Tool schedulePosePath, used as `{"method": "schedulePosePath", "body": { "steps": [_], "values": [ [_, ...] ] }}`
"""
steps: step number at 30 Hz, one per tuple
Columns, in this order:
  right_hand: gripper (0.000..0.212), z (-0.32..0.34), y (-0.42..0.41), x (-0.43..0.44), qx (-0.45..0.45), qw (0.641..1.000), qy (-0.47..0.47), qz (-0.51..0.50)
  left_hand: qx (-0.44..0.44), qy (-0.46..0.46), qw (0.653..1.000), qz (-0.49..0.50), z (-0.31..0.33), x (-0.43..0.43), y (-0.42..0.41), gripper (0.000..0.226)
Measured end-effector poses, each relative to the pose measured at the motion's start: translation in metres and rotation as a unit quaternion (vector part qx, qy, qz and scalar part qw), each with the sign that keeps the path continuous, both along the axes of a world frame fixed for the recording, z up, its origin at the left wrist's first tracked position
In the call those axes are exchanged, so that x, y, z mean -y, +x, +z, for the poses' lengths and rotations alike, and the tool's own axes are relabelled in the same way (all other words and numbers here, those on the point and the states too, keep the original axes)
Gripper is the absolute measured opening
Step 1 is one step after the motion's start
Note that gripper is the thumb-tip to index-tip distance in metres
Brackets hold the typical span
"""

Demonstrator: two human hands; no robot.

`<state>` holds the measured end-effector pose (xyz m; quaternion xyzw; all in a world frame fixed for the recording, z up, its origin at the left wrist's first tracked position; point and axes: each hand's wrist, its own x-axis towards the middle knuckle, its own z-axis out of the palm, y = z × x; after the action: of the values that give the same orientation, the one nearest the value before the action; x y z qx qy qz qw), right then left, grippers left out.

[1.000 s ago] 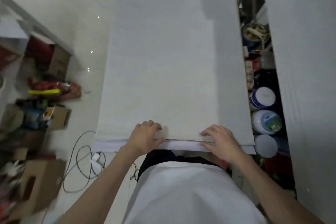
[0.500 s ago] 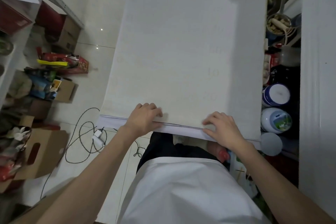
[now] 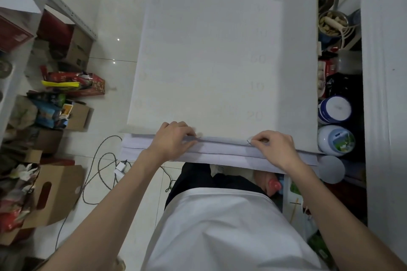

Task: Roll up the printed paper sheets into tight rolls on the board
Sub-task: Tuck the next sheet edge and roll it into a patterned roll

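Note:
A long white printed paper sheet [image 3: 204, 61] lies face down on the white board [image 3: 299, 72], faint mirrored numbers showing through near its right side. Several more sheet edges [image 3: 220, 153] stick out in a stack past the board's near end. My left hand [image 3: 172, 141] pinches the top sheet's near edge left of centre, fingers curled over it. My right hand [image 3: 274, 146] pinches the same edge further right, thumb and forefinger together. Between the hands the edge is folded over into a narrow strip.
Cardboard boxes [image 3: 52, 191], bags and snack packets [image 3: 72, 83] crowd the floor at left, with a cable and charger [image 3: 120, 167] near the board. Round tins [image 3: 335, 141] and a bowl [image 3: 332, 22] sit in the gap on the right beside a white panel [image 3: 385, 94].
Both hands went from resting on the near edge to pinching it, and the edge has begun to turn over. The camera view shifted slightly.

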<state>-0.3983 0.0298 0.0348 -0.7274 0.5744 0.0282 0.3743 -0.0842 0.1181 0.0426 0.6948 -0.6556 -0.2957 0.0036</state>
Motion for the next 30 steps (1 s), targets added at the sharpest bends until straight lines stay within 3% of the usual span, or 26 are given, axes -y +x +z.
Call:
{"method": "schedulePosePath", "body": {
  "steps": [6,9,12,15,20,24,30],
  "values": [
    [0.006,-0.009,0.010,0.012,0.024,0.996,-0.068,-0.057,-0.036,-0.030,0.997,0.055,-0.004,0.021,0.007,0.011],
    [0.008,-0.022,0.012,0.013,0.022,0.990,-0.135,-0.040,-0.083,-0.021,0.992,0.090,-0.011,0.030,0.011,0.020],
    [0.016,-0.040,0.010,0.011,0.014,0.976,-0.218,-0.014,-0.025,-0.102,0.994,-0.014,-0.027,0.030,0.016,0.022],
    [0.022,-0.051,0.006,0.010,0.032,0.961,-0.273,0.019,0.001,-0.156,0.984,-0.085,-0.045,0.021,0.027,0.039],
    [0.041,-0.050,-0.009,0.010,0.009,0.953,-0.275,0.124,0.003,-0.222,0.972,-0.078,-0.057,0.013,0.033,0.038],
    [0.037,-0.043,-0.016,0.015,0.002,0.944,-0.301,0.136,0.042,-0.272,0.957,-0.092,-0.053,0.016,0.033,0.029],
    [0.037,-0.033,-0.008,0.034,0.005,0.957,-0.270,0.100,0.046,-0.214,0.974,-0.056,-0.040,0.035,0.033,0.039]
  ]
}}
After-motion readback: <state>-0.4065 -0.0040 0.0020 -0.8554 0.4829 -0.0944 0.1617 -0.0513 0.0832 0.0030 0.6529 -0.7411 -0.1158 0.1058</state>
